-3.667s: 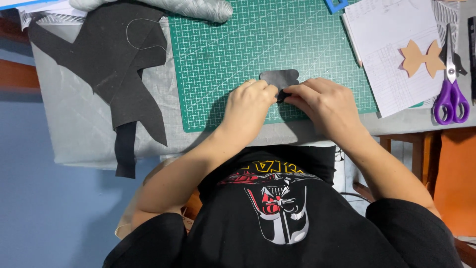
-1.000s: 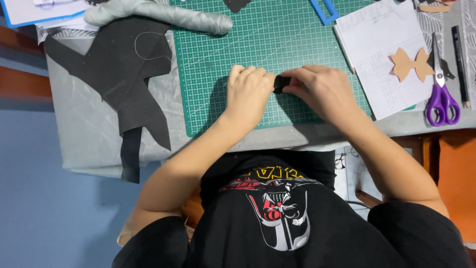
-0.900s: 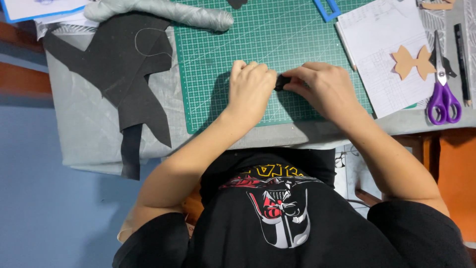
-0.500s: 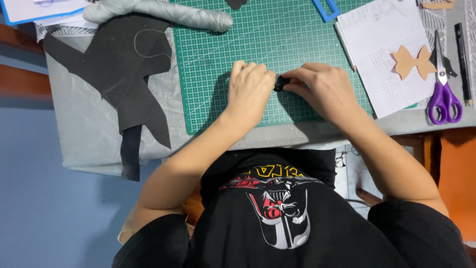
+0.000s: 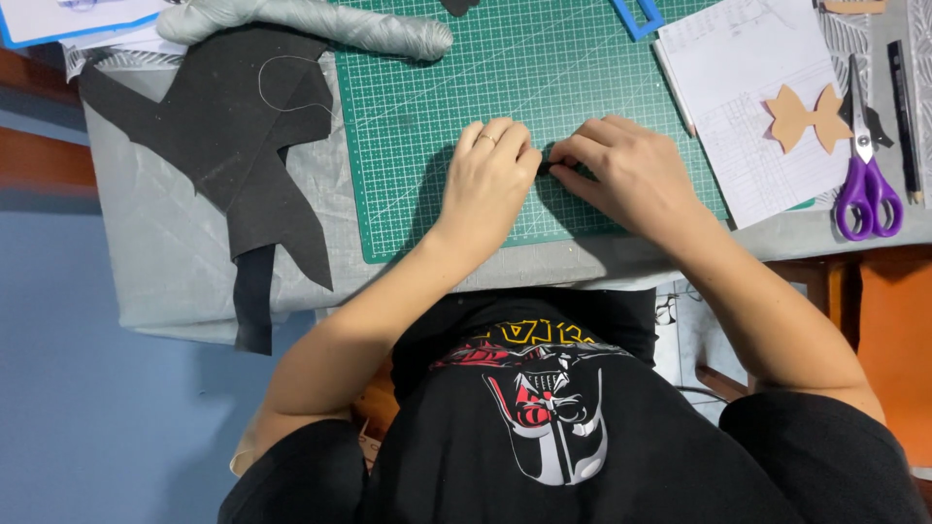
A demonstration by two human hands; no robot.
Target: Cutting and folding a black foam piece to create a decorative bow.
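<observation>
I see both hands meet at frame centre on the green cutting mat (image 5: 427, 116): left hand (image 5: 490, 175) and right hand (image 5: 626, 175) pinch a small black piece (image 5: 546, 167) together, pressed flat for control. Purple scissors (image 5: 867, 184) lie right.

Our left hand (image 5: 490, 175) and right hand (image 5: 626, 175) meet knuckle to knuckle at the middle of the frame, fingers curled and pinched together, forearms angling down toward us.
</observation>
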